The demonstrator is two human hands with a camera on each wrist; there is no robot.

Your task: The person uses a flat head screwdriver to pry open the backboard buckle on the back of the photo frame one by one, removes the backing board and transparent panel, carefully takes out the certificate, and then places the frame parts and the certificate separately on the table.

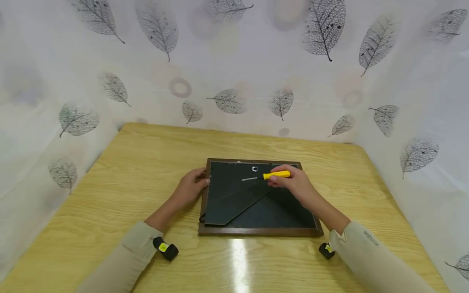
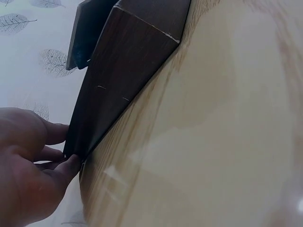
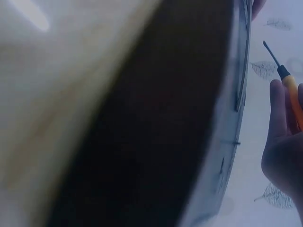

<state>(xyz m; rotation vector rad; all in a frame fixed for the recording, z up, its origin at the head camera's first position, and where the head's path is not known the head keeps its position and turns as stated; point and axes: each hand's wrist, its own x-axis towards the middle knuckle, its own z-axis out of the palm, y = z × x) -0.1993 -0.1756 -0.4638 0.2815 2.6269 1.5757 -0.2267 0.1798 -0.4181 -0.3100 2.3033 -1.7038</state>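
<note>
A picture frame (image 1: 261, 232) with a brown wooden rim lies face down on the table, its dark backing up. A black stand flap (image 1: 223, 203) lies across the left part of the backing. My left hand (image 1: 188, 189) grips the frame's left edge between thumb and fingers; the left wrist view shows the fingertips at the rim's dark side (image 2: 106, 80). In my right hand (image 1: 294, 187) is a screwdriver (image 1: 277, 175) with a yellow handle, held above the backing. Its metal shaft points left, close to a small metal hanger (image 1: 255, 169) near the top rim.
The frame lies on a light wood-grain table (image 1: 154, 150). A pale cloth backdrop (image 1: 234, 69) printed with leaves rises behind the table and along both sides. Black straps with small yellow-marked devices (image 1: 165, 248) sit at both sleeve cuffs.
</note>
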